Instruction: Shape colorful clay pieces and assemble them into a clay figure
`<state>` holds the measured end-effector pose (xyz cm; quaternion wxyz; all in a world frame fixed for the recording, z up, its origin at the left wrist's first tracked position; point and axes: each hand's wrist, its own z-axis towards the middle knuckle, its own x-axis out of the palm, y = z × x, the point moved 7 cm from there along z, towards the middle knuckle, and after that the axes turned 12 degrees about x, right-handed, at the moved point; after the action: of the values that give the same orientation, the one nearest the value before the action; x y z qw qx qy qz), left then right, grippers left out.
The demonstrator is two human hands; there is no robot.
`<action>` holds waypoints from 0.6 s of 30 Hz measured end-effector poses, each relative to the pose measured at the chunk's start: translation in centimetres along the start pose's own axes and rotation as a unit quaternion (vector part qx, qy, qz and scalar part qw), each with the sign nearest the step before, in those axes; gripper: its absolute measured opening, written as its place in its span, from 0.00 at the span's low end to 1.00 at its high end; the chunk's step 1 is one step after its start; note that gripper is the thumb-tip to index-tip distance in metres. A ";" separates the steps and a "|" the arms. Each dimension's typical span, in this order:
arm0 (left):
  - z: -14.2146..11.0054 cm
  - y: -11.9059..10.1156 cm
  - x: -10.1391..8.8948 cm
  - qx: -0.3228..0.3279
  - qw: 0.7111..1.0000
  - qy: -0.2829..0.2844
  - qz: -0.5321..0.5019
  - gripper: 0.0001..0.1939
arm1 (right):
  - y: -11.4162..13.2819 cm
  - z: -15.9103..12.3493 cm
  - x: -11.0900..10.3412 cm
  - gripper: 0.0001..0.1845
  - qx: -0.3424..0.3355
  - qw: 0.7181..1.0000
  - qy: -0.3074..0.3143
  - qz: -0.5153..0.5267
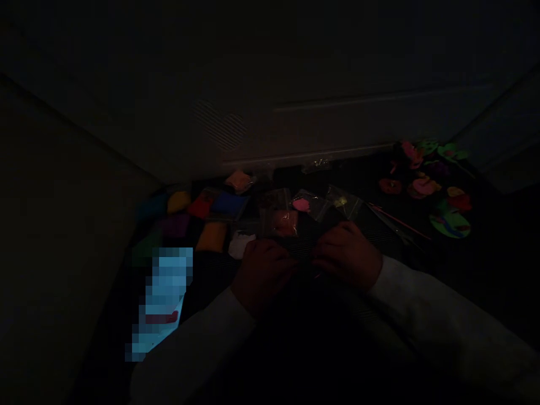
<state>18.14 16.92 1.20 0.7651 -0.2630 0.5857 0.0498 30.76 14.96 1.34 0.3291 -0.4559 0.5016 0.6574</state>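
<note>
In very dim light, my left hand (265, 274) and my right hand (349, 256) face each other low over the dark surface, a small gap between them. Both have curled fingers pressed together; whatever they may hold is lost in shadow. A faint reddish glint (317, 276) shows just below the right fingertips. Beside my left hand lies a packet of white clay-like material (241, 245), partly covered by it. Beyond the hands are a clear bag with an orange-brown lump (286, 223), a bag with a pink lump (301, 204) and one with a little yellow (341, 201).
Coloured packets, among them orange (211, 237), blue (229, 203) and purple (174, 225), lie at the left. A lit phone-like screen (169, 292) is by my left forearm. A thin pinkish stick (400, 221) and several colourful shaped pieces (424, 187) are at the right. A pale wall (337, 124) stands behind.
</note>
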 end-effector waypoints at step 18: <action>0.0 -0.2 -2.0 -0.041 0.984 -0.133 -0.112 0.06 | 0.1 -0.6 -0.9 0.14 0.003 1.000 0.006 0.005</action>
<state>17.58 17.25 3.09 0.8257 -0.3485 0.4430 0.0224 31.19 14.39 2.20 0.3240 -0.4564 0.5076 0.6551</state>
